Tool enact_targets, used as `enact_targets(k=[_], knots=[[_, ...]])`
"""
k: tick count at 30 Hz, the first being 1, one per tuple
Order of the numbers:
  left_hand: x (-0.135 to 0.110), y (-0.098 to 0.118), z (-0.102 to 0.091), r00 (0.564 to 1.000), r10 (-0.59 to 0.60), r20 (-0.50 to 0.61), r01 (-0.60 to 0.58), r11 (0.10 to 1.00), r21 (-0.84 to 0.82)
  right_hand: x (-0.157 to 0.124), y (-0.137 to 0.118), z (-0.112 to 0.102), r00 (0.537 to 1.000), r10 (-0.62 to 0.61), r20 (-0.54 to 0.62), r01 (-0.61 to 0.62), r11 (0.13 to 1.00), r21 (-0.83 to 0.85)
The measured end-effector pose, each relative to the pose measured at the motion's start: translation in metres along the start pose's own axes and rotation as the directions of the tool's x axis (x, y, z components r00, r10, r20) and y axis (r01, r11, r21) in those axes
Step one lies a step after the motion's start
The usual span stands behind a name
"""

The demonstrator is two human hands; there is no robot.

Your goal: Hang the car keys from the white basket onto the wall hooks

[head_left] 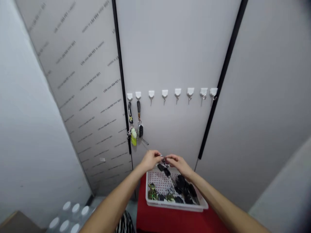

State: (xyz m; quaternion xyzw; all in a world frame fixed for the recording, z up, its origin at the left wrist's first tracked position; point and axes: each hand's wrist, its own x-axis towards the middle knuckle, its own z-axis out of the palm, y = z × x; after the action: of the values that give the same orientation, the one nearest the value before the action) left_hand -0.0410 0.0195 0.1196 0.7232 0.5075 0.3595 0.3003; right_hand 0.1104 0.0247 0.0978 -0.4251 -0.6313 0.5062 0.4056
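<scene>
My left hand (150, 160) and my right hand (176, 163) meet above the near tray, their fingertips pinching a small metal key ring (162, 156). Black key fobs (163, 170) dangle from it over the white perforated tray (175, 205). The tray holds a heap of black car keys (183, 187) and several green-trimmed key bunches (152, 192). On the wall, a row of white adhesive hooks (177, 94) runs level. A lanyard with keys and a green tag (131, 129) hangs from the first hook, and a black fob on a strap (139, 121) hangs from the second.
The tray stands on a red table (170, 220) against a pale grey wall with black vertical strips (222, 81). A printed film-covered panel (89, 97) slants in at the left. Water bottles (69, 216) and a cardboard box (17, 223) sit low at the left.
</scene>
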Motion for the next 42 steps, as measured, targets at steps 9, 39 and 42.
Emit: enact_targets(k=[9,39,42], knots=[[0.033,0.047,-0.052,0.958,0.097,-0.269,-0.106,0.994,-0.021,0.037,-0.078,0.023,0.955,-0.265,-0.136,0.250,0.961,-0.117],[0.065,0.056,-0.071,0.777,0.260,-0.573,-0.204,0.966,0.161,0.101,-0.138,0.011,0.836,-0.443,-0.325,0.301,0.864,-0.404],[0.042,0.035,-0.035,0.839,0.243,-0.487,-0.196,0.970,0.146,0.061,-0.100,-0.009,0.922,-0.351,-0.164,0.244,0.854,-0.459]])
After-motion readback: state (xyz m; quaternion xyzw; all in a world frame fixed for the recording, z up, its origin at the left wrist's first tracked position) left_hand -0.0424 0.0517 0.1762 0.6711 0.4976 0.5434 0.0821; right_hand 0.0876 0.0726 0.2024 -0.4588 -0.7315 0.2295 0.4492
